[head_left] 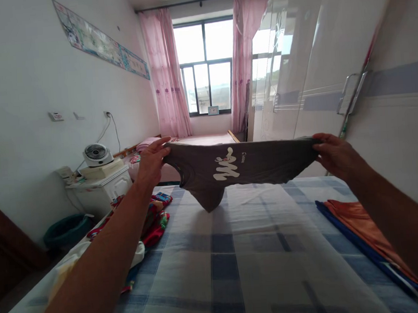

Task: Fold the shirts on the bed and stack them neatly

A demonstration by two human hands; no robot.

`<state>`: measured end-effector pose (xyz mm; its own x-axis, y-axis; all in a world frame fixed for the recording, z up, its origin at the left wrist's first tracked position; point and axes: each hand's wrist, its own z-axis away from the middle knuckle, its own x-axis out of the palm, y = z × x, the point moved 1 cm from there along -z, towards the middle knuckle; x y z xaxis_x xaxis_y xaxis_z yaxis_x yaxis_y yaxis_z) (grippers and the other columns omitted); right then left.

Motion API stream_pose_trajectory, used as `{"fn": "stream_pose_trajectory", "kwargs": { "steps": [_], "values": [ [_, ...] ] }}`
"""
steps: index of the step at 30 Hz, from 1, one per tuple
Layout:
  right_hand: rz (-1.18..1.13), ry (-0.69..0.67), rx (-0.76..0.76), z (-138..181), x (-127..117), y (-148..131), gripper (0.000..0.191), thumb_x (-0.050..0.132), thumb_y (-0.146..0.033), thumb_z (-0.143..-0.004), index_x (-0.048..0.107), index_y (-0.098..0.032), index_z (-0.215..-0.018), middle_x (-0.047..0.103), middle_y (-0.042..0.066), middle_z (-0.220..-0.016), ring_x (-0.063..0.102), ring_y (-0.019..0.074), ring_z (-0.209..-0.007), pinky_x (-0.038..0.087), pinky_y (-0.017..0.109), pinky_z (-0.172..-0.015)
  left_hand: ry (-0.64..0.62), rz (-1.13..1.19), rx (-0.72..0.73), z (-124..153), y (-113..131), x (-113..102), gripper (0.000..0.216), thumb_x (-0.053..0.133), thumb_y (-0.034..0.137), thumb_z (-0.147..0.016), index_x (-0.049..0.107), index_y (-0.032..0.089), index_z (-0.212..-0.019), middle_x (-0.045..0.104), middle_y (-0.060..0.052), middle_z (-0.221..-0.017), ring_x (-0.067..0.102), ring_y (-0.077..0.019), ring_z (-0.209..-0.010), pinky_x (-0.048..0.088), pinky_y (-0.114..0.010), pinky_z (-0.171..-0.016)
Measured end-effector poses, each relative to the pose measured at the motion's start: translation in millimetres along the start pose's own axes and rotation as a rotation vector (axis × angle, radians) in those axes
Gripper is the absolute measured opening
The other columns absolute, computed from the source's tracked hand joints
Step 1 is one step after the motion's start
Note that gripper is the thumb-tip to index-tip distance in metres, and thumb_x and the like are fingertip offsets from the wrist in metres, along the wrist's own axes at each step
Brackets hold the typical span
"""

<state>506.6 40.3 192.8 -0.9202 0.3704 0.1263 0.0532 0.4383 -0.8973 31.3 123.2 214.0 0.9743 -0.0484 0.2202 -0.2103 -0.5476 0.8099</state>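
Light source: window, beyond the far edge of the bed; panes were burned out to white. Glare: pale reflections lay on the glossy wardrobe. Exposure: room was moderately dim; backlit shirt and forearms appeared dark. Shadow: deepened beyond the bed's left edge, around the bin. Distortion: wide-angle; outer verticals leaned. Focus: the shirt's print was legible.

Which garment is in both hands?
The dark shirt with the pale print, stretched between left hand and right hand. The red patterned clothes and orange garment lie on the bed.
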Motion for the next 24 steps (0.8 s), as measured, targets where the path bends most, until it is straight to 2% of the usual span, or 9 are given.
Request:
{"fn": "stream_pose_trajectory", "kwargs": {
  "steps": [2, 5, 8, 10, 12, 15, 18, 21, 24],
  "values": [
    [0.083, -0.056, 0.056, 27, -14, 20, 0.031, 0.068, -0.023, -0.06, 0.061, -0.034, -0.088, 0.061, -0.002, -0.088, 0.057, 0.0163, -0.081, 0.053, 0.031, -0.07, -0.07, -0.099, -0.052, 34, -7, -13, 0.047, 0.07, 0.021, -0.058, 0.066, 0.017, -0.105, 0.067, -0.002, -0.084, 0.058, -0.0117, -0.069, 0.044, -0.019, -0.057],
    [0.268, -0.136, 0.193, 79, -39, 66, 0.038, 0.067, -0.03, -0.06, 0.059, -0.028, -0.098, 0.064, 0.002, -0.091, 0.061, 0.02, -0.084, 0.053, 0.034, -0.075, -0.217, -0.244, -0.275, 101, -35, -38, 0.049, 0.069, 0.026, -0.062, 0.065, 0.017, -0.11, 0.068, -0.004, -0.089, 0.061, -0.0164, -0.077, 0.045, -0.023, -0.063],
    [0.382, -0.259, 0.353, 126, -55, 106, 0.044, 0.066, -0.038, -0.063, 0.06, -0.023, -0.103, 0.067, 0.008, -0.096, 0.063, 0.0256, -0.09, 0.053, 0.038, -0.078, -0.331, -0.342, -0.515, 163, -66, -62, 0.049, 0.068, 0.031, -0.061, 0.065, 0.014, -0.107, 0.069, -0.005, -0.082, 0.059, -0.0163, -0.071, 0.043, -0.024, -0.061],
    [0.409, -0.331, 0.417, 146, -58, 121, 0.047, 0.065, -0.044, -0.065, 0.06, -0.022, -0.107, 0.068, 0.009, -0.098, 0.064, 0.0275, -0.092, 0.052, 0.039, -0.079, -0.358, -0.41, -0.605, 189, -82, -71, 0.052, 0.067, 0.038, -0.062, 0.064, 0.013, -0.108, 0.068, -0.004, -0.079, 0.057, -0.0154, -0.068, 0.042, -0.025, -0.06],
    [0.452, -0.33, 0.426, 155, -54, 129, 0.052, 0.064, -0.048, -0.066, 0.059, -0.021, -0.11, 0.07, 0.009, -0.096, 0.065, 0.027, -0.091, 0.052, 0.037, -0.079, -0.349, -0.471, -0.647, 201, -91, -73, 0.056, 0.064, 0.045, -0.065, 0.062, 0.012, -0.111, 0.066, -0.004, -0.077, 0.056, -0.0145, -0.066, 0.041, -0.024, -0.059],
    [0.606, -0.217, 0.361, 157, -43, 134, 0.057, 0.064, -0.051, -0.063, 0.061, -0.018, -0.109, 0.071, 0.007, -0.087, 0.066, 0.0253, -0.083, 0.052, 0.034, -0.074, -0.321, -0.515, -0.666, 202, -94, -65, 0.063, 0.062, 0.05, -0.067, 0.057, 0.011, -0.116, 0.064, -0.004, -0.077, 0.052, -0.0129, -0.061, 0.037, -0.022, -0.052],
    [0.662, -0.147, 0.247, 158, -35, 133, 0.05, 0.061, -0.048, -0.064, 0.062, -0.018, -0.104, 0.069, 0.006, -0.093, 0.064, 0.0246, -0.087, 0.05, 0.033, -0.076, -0.296, -0.467, -0.594, 198, -89, -55, 0.062, 0.064, 0.045, -0.067, 0.056, 0.011, -0.118, 0.061, -0.001, -0.072, 0.048, -0.0113, -0.058, 0.034, -0.021, -0.051],
    [0.608, -0.118, 0.191, 162, -40, 127, 0.041, 0.056, -0.042, -0.068, 0.062, -0.021, -0.103, 0.067, 0.006, -0.1, 0.062, 0.0236, -0.092, 0.048, 0.033, -0.08, -0.282, -0.419, -0.52, 198, -77, -55, 0.055, 0.061, 0.038, -0.069, 0.058, 0.013, -0.118, 0.059, -0.001, -0.072, 0.049, -0.0114, -0.061, 0.036, -0.022, -0.056],
    [0.677, -0.154, 0.213, 165, -51, 125, 0.042, 0.053, -0.04, -0.068, 0.061, -0.021, -0.105, 0.067, 0.005, -0.095, 0.062, 0.0229, -0.087, 0.048, 0.033, -0.076, -0.346, -0.45, -0.536, 201, -70, -60, 0.05, 0.061, 0.034, -0.069, 0.062, 0.014, -0.115, 0.059, -0.001, -0.072, 0.048, -0.0115, -0.062, 0.036, -0.022, -0.056]
  ]
}}
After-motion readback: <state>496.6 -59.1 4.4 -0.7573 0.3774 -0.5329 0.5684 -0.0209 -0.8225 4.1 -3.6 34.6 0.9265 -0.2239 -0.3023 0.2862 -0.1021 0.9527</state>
